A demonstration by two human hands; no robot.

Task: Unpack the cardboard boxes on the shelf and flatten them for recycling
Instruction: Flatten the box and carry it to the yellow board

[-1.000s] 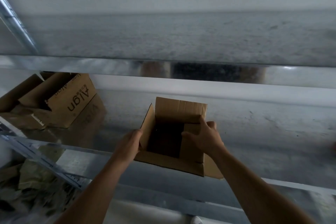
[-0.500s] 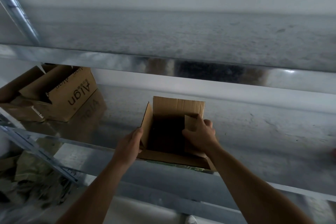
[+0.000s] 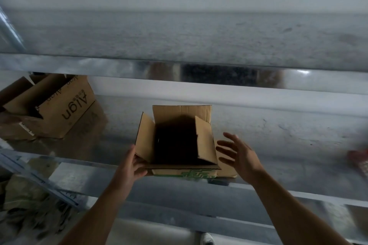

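Gripping the near-left corner of the open cardboard box (image 3: 181,113) at the front edge of the metal shelf (image 3: 282,145), the left hand (image 3: 129,167) steadied it; the right hand (image 3: 239,153) hovered alongside, fingers spread. It seemed light and stiff; opposite walls suited grasping.

Open cardboard box (image 3: 145,141) sits at the front edge of the metal shelf (image 3: 278,145), flaps up, dark inside, green print on its near side. Left grip (image 3: 129,167) holds the near-left corner, thumb up along the left flap. Right grip (image 3: 237,153) hangs just beside the right flap, fingers spread, touching nothing. Well apart on the left, a second opened box (image 3: 59,113) shows upside-down "Align" lettering.
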